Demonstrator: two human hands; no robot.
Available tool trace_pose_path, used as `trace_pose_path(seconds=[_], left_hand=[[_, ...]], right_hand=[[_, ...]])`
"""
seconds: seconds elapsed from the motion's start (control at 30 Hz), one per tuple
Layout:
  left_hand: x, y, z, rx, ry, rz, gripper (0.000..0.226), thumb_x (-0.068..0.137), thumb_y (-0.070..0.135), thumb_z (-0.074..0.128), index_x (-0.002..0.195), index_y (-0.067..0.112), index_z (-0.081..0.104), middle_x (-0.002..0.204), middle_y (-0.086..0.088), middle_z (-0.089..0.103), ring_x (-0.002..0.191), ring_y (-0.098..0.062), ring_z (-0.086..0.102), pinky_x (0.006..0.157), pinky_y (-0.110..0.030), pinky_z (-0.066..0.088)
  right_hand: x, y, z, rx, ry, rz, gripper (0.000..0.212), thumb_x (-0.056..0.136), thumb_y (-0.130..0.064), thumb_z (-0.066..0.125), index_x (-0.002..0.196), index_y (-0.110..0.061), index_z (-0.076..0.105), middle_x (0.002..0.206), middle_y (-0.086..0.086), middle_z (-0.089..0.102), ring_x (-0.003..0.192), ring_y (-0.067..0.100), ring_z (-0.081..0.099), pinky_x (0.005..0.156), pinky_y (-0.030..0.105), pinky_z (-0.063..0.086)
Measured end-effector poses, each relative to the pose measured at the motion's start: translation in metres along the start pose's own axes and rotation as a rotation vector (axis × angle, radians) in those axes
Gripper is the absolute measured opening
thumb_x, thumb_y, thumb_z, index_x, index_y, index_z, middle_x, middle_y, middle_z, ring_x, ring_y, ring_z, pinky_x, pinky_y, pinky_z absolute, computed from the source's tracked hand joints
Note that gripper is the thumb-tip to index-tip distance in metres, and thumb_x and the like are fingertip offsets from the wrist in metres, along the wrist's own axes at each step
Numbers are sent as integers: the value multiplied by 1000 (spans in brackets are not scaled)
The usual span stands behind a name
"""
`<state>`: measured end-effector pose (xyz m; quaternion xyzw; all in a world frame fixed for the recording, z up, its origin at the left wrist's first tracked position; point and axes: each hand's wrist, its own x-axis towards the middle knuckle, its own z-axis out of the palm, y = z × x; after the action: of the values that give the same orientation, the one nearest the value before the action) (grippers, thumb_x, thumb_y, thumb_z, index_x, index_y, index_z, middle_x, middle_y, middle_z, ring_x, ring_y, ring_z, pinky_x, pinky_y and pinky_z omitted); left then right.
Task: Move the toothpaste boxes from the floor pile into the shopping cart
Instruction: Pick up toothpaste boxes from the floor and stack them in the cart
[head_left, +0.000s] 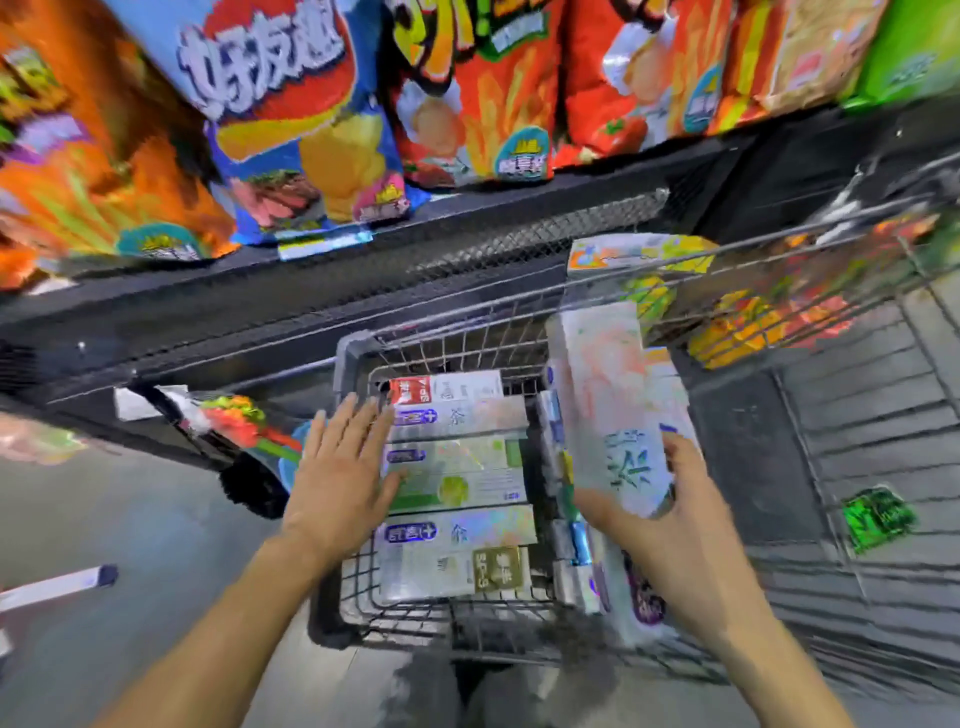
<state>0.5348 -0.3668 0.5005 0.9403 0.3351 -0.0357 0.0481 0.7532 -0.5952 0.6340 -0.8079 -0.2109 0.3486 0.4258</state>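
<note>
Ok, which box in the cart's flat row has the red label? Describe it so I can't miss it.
Start at the wire shopping cart below the snack shelf. Toothpaste boxes lie flat in a row there; take the farthest box, just past the left hand's fingertips. Only it has a red end panel.

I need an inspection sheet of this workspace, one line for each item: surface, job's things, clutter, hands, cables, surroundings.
Surface: grey floor; wire shopping cart stands on it beside the shelf.
Job's things: toothpaste boxes lie flat in a row in the cart; more stand on edge at their right. One white toothpaste box is held tilted over the cart.
Clutter: a white box lies on the floor at left.
Hands: left hand open, flat, at the row's left ends; right hand grips the white box's lower end.
Cables: nothing seen.
Surroundings: black shelf with snack bags above; colourful packs behind the cart's wire.
</note>
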Motion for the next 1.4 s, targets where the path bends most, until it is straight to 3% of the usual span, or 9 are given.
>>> trace_pose_path(seconds=[0.07, 0.23, 0.4, 0.6, 0.8, 0.93, 1.17, 1.3, 1.4], left_hand=[[3, -18, 7, -42, 11, -46, 77, 94, 55, 31, 153, 6, 36, 159, -14, 36, 150, -32, 26, 121, -54, 21], [18, -43, 31, -140, -45, -104, 88, 91, 61, 15, 159, 5, 10, 167, -11, 8, 155, -25, 5, 126, -45, 10], [21, -49, 54, -144, 7, -108, 82, 99, 56, 32, 159, 4, 11, 167, -11, 6, 154, -28, 8, 125, -48, 15], [19, -48, 66, -165, 77, -125, 77, 102, 51, 36, 159, 7, 9, 167, -9, 6, 155, -26, 7, 125, -44, 8], [20, -46, 65, -133, 45, -157, 78, 100, 52, 29, 160, 9, 4, 168, -7, 1, 155, -24, 4, 126, -42, 6], [20, -44, 64, -133, 36, -169, 78, 99, 51, 26, 160, 10, 1, 168, -6, 1, 155, -23, 4, 126, -40, 3], [20, -42, 63, -111, 22, -183, 79, 98, 55, 20, 159, 13, -6, 167, -3, -8, 155, -21, 0, 125, -37, -1], [21, -41, 61, -112, 1, -200, 80, 99, 56, 22, 160, 13, -5, 168, -3, -8, 155, -20, -1, 125, -38, -1], [19, -41, 52, -110, -53, -197, 81, 98, 59, 18, 160, 14, -5, 168, -2, -9, 155, -20, -3, 126, -40, 2]], right_hand=[[22, -4, 25, -205, -22, -68, 59, 60, -53, 83, 107, -38, 51, 105, -11, 66, 94, 9, 64, 77, 36, 52], [77, 8, 78, -579, -168, -218, 62, 71, -39, 82, 124, -36, 50, 111, -11, 65, 103, 19, 63, 75, 34, 47], [144, 33, 122, -911, -307, -310, 70, 78, -46, 76, 138, -25, 47, 128, 4, 56, 117, 28, 57, 84, 39, 48], [212, 45, 162, -1115, -416, -414, 76, 80, -49, 73, 142, -18, 42, 128, 9, 42, 111, 36, 56, 79, 44, 52], [246, 53, 189, -1225, -436, -453, 75, 83, -34, 73, 145, -14, 37, 133, 13, 51, 120, 36, 46, 89, 39, 41], [252, 63, 199, -1210, -381, -471, 86, 83, -31, 69, 155, -13, 27, 135, 18, 45, 120, 39, 43, 99, 42, 39], [255, 59, 208, -1296, -265, -554, 71, 86, -6, 59, 151, -13, 33, 138, 17, 45, 123, 36, 43, 103, 43, 38], [242, 55, 205, -1273, -248, -570, 62, 89, -12, 59, 147, -13, 38, 137, 15, 47, 123, 34, 44, 101, 43, 39], [224, 46, 192, -1218, -290, -585, 60, 94, -29, 60, 148, -15, 38, 143, 12, 43, 129, 31, 41, 105, 42, 38]])
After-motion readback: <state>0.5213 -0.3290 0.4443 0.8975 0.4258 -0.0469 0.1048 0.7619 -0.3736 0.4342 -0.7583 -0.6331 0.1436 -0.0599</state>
